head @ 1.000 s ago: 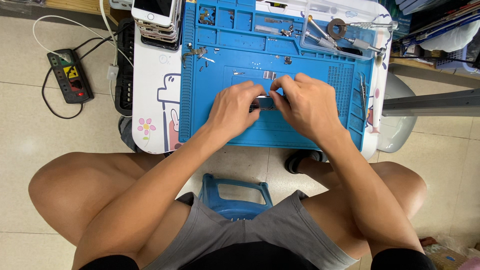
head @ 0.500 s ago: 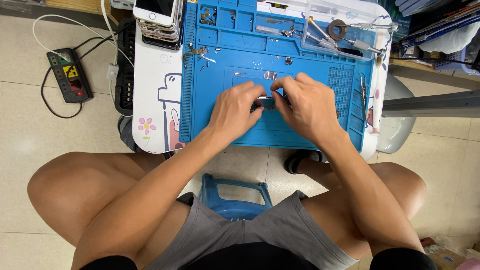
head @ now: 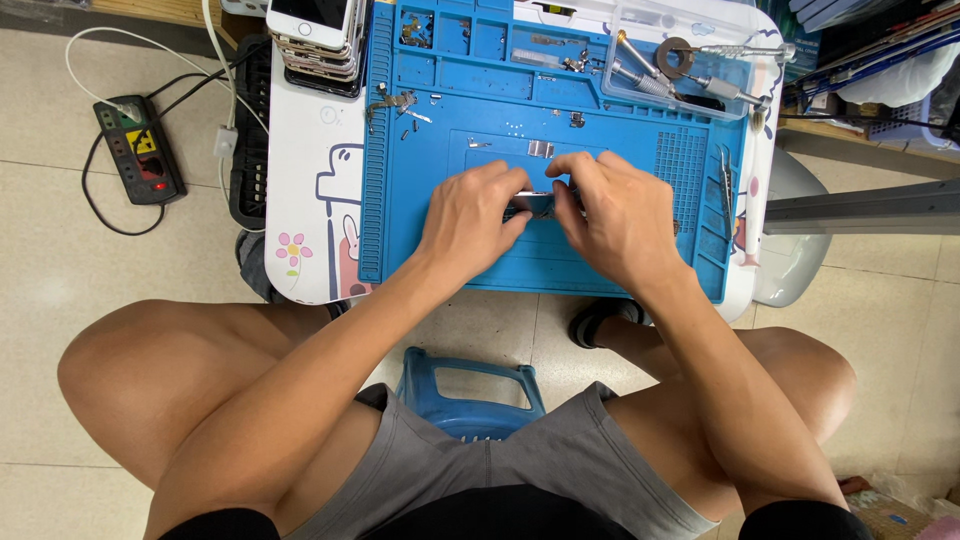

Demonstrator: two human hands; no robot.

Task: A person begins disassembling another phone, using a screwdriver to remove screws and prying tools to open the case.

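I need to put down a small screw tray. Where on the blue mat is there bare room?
The blue mat is bare along its near edge, below the left hand and right hand, and left of the left hand. The far compartments with small parts and the clear tray of tools are crowded.

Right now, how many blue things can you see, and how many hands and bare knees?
Blue things: 2 — the blue work mat on the small table and the blue plastic stool under the person.
Hands: 2 — left hand and right hand, both on a small dark part on the mat.
Bare knees: 2.
Total: 6.
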